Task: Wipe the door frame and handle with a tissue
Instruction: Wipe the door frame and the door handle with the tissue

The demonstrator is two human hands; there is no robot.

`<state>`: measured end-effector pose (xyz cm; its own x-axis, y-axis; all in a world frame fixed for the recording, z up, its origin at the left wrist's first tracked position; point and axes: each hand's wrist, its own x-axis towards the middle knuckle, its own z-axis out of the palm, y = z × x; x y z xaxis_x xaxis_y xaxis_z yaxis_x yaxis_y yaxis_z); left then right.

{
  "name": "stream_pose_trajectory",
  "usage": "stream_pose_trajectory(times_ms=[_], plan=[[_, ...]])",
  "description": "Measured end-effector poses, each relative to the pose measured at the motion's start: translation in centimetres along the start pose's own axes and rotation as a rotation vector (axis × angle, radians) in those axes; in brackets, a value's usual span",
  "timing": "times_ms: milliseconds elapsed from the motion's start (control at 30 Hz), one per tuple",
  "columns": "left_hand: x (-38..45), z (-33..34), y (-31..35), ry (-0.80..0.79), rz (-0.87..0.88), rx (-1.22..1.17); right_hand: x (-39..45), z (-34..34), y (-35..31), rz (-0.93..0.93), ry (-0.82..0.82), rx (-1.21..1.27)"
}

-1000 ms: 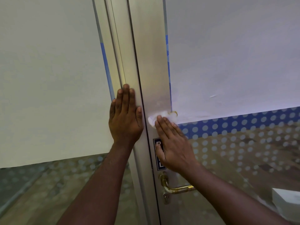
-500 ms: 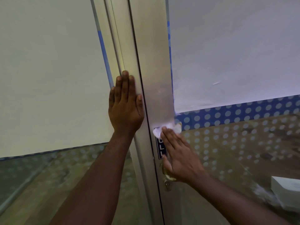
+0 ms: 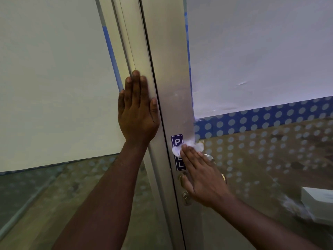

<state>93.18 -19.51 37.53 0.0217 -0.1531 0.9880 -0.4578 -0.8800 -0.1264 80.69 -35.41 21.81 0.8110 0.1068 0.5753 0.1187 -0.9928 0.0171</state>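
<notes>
Your right hand (image 3: pixel 201 177) has slid down the door frame (image 3: pixel 171 87) since the earlier frames, taking the white tissue (image 3: pixel 187 148) from level with the blue dotted band (image 3: pixel 261 121) down onto the blue PULL sticker (image 3: pixel 177 141). Right fingers lie flat and together, pressing the crumpled tissue against the frame; it covers the sticker's middle letters. Below the sticker, your right palm hides most of the brass door handle (image 3: pixel 223 177); only bits show, plus the keyhole (image 3: pixel 185 196) under your thumb. Your left hand (image 3: pixel 137 112) is spread flat, fingers together, on the frame strip left of the sticker and higher up, holding nothing. White box (image 3: pixel 317 201) sits behind the glass, far right of the sticker and lower.
</notes>
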Motion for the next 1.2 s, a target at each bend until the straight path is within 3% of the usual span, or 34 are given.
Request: stream_pose_trajectory(times_ms=[233, 433, 633, 867, 1000, 1200], plan=[[-0.1, 0.0, 0.0, 0.002, -0.008, 0.004, 4.4, -2.9, 0.7, -0.003, 0.061, -0.091], [-0.1, 0.1, -0.1, 0.003, -0.002, 0.002, -0.9, -0.4, 0.9, -0.159, -0.184, -0.099], [-0.1, 0.4, -0.2, 0.02, 0.002, 0.018, 3.7, -4.1, 2.1, -0.026, 0.044, -0.077], [0.0, 0.3, -0.2, 0.023, 0.009, 0.042, -0.8, -0.8, 2.7, -0.172, -0.205, -0.034], [0.0, 0.3, -0.1, 0.023, 0.005, 0.071, 2.5, -3.1, 4.2, -0.249, -0.024, -0.039], [0.1, 0.5, -0.1, 0.032, 0.018, 0.084, 6.9, -6.7, 6.4, -0.555, 0.234, -0.13]])
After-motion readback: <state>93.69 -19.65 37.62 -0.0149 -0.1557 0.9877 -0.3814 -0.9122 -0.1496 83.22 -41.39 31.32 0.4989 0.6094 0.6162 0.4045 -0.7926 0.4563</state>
